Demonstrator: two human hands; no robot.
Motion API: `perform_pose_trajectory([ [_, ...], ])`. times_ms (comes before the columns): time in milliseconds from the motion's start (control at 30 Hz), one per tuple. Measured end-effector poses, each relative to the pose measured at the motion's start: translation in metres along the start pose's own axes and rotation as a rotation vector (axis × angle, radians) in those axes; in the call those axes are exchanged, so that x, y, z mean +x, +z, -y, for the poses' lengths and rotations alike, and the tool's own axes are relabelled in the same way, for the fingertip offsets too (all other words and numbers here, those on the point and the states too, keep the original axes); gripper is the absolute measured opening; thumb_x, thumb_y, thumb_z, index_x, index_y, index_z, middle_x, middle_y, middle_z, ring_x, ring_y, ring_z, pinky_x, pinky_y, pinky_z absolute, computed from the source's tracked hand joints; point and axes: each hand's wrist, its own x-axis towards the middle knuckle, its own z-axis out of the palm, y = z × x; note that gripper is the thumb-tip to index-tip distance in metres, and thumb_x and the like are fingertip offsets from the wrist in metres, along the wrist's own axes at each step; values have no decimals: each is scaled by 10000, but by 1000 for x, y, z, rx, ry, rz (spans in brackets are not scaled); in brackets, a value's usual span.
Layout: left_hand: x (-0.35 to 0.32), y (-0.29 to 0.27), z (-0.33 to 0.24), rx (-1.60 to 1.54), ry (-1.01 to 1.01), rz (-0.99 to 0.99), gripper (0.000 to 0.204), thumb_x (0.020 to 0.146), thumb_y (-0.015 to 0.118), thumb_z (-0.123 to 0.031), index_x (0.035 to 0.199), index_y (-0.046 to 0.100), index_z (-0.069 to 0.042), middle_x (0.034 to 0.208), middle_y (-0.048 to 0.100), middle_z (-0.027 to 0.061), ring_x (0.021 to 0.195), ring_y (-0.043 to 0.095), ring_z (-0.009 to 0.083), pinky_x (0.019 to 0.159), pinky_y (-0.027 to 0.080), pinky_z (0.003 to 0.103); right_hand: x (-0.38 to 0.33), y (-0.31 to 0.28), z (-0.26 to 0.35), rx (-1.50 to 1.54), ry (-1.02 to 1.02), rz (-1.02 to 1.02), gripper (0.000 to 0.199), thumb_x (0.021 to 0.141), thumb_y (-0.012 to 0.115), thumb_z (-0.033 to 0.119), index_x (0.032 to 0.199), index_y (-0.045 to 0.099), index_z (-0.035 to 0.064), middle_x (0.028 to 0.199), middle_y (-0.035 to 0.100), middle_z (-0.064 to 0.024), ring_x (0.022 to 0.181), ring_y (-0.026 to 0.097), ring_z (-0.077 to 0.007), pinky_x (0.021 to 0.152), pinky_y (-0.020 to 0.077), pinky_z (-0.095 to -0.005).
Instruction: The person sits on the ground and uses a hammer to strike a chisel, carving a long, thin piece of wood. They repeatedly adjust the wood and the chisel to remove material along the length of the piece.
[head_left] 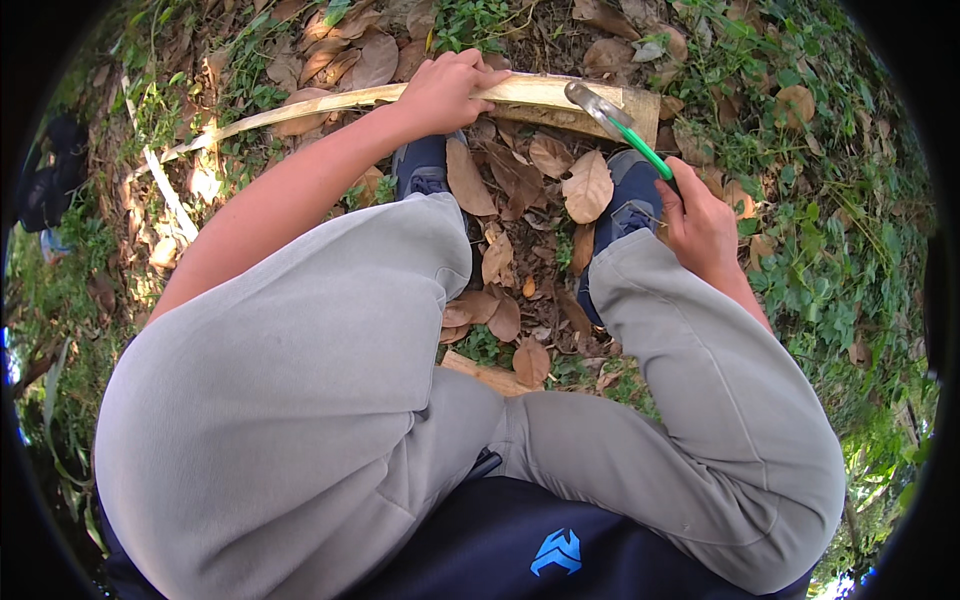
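I squat over leaf-strewn ground in grey trousers. My left hand (448, 92) presses down on a long, pale strip of split wood (320, 105) that lies across the ground ahead of my shoes. My right hand (700, 225) grips the green handle of a knife (615, 120). Its metal blade rests on the wider right end of the strip (600, 100), just right of my left hand.
Dry brown leaves (520, 180) and low green plants (830, 230) cover the soil. My dark blue shoes (425, 165) stand just behind the strip. A short offcut of wood (490, 375) lies between my legs. A thin pale stick (165, 190) lies at the left.
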Motion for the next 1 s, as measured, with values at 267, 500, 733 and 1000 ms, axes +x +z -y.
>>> perform_pose_trajectory([
  [267, 2, 1, 1, 3, -2, -3, 508, 909, 770, -269, 1409, 684, -269, 1125, 628, 74, 1092, 628, 298, 916, 514, 431, -3, -3, 1, 148, -3, -115, 282, 1024, 673, 197, 1287, 640, 101, 913, 723, -167, 707, 698, -363, 603, 529, -411],
  [500, 4, -3, 0, -4, -15, 33, 513, 907, 770, -273, 1412, 681, -266, 1133, 633, 78, 1106, 630, 303, 921, 515, 428, -3, 5, 14, -39, 74, -4, 314, 1011, 687, 192, 1307, 640, 102, 1002, 748, -155, 797, 722, -370, 661, 556, -429],
  [733, 4, -1, 2, 3, -14, 31, 515, 907, 771, -277, 1414, 679, -276, 1147, 633, 79, 1122, 632, 303, 927, 511, 437, -8, 1, 12, 176, -58, -158, 306, 1018, 684, 203, 1305, 656, 101, 1006, 748, -156, 789, 729, -348, 667, 561, -415],
  [1000, 5, -4, -2, -20, -39, 45, 527, 882, 796, -239, 1399, 693, -257, 1161, 646, 68, 1134, 629, 282, 932, 516, 439, -14, 4, 8, 45, 41, -80, 315, 1030, 667, 209, 1326, 613, 114, 957, 734, -157, 776, 720, -374, 633, 544, -438],
])
